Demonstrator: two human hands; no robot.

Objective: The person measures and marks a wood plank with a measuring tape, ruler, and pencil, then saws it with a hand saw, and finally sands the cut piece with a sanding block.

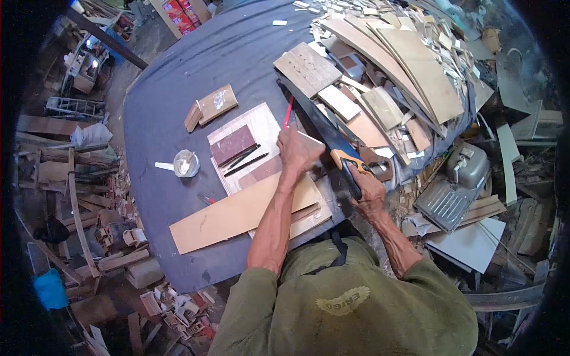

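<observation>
My right hand is wrapped round the orange and black handle of a handsaw. The dark saw blade slants away up and left over the table. Just left of the blade, my left hand is closed on a small piece of wood, partly hidden by the fingers. A thin red pencil sticks out above that hand. Beneath my left forearm lies a long pale board. A light wooden panel with a reddish-brown block and dark pens is left of the hand.
A dark cloth covers the table. A small tub and joined wood blocks stand on the left. Wood offcuts and long curved boards pile up on the right. A metal sink lies beyond the table's right edge.
</observation>
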